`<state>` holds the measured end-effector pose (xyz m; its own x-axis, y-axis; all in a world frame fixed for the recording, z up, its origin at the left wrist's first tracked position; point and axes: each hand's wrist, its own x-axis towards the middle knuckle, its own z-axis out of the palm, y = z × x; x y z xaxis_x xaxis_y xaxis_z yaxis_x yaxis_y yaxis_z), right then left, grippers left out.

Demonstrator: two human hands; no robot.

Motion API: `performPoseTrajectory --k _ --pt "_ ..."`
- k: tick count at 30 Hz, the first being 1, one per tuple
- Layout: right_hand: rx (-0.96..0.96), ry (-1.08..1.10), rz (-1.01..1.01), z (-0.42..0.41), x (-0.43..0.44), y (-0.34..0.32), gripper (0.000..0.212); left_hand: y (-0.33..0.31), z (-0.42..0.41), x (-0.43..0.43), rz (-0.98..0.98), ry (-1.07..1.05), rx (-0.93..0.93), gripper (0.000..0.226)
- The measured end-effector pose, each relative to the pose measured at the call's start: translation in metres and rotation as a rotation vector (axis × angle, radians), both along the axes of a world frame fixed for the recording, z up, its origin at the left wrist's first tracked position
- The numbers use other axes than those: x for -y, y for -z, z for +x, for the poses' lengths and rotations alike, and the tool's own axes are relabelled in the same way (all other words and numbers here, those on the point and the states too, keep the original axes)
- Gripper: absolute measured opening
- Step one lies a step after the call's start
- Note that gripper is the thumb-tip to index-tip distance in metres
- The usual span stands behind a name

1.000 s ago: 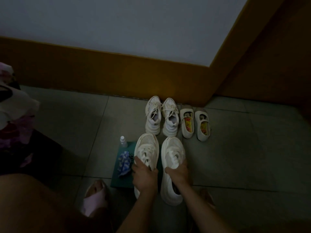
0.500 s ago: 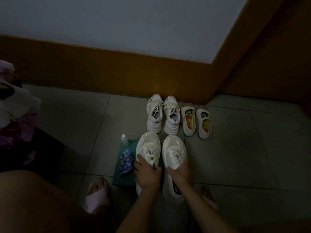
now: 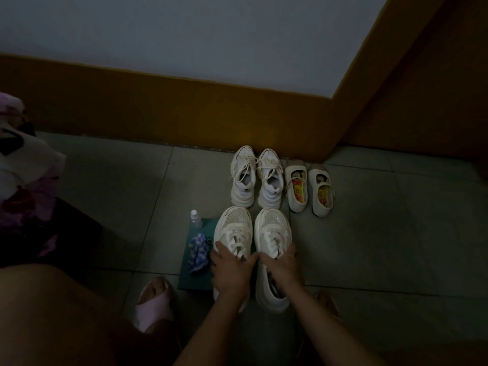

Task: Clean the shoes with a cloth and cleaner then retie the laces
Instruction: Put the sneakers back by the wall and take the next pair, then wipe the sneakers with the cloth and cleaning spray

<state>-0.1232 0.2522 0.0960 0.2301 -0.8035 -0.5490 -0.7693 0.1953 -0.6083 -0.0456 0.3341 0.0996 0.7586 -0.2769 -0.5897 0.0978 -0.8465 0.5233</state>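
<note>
Two white lace-up sneakers stand side by side on the tiled floor, toes toward the wall. My left hand (image 3: 231, 270) lies over the middle of the left sneaker (image 3: 233, 223), fingers draped across its laces and sides. My right hand (image 3: 281, 265) grips the right sneaker (image 3: 273, 225) at its tongue and opening, thumb on the inner side. A blue patterned cloth (image 3: 196, 253) lies crumpled just left of the left sneaker on a green mat (image 3: 192, 282). A small clear spray bottle (image 3: 196, 220) stands at the mat's far corner.
A second pair of white sneakers (image 3: 254, 180) and a pair of small strap shoes (image 3: 309, 188) stand by the orange skirting. My foot in a pink slipper (image 3: 153, 305) is near the mat. Flowered fabric (image 3: 23, 167) is piled at the left.
Both hands stay on the two sneakers. My left hand has slid a little forward over the laces, and the view has shifted slightly.
</note>
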Motion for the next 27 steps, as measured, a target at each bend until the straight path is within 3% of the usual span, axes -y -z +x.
performPoseTrajectory --k 5,9,12,17,22,27 --pt "0.082 -0.068 -0.179 0.015 0.013 -0.016 0.081 -0.005 0.024 -0.015 -0.085 0.016 0.255 0.061" --pt "0.198 -0.121 -0.245 0.031 0.014 -0.023 0.055 0.016 0.061 -0.044 -0.186 -0.075 0.274 0.027" --pt "0.244 -0.138 -0.261 0.044 0.011 -0.029 0.04 0.055 0.076 -0.064 -0.257 -0.041 0.157 0.026" --pt "0.321 -0.212 -0.259 0.056 0.005 -0.035 0.033 0.064 0.076 -0.071 -0.313 0.052 0.067 0.059" --pt "0.399 -0.275 -0.279 0.063 0.006 -0.036 0.032 0.052 0.082 -0.07 -0.361 -0.186 0.04 0.032" --pt "0.434 -0.466 -0.13 0.098 0.006 -0.03 0.041 0.046 0.088 -0.067 -0.397 -0.286 0.014 0.019"
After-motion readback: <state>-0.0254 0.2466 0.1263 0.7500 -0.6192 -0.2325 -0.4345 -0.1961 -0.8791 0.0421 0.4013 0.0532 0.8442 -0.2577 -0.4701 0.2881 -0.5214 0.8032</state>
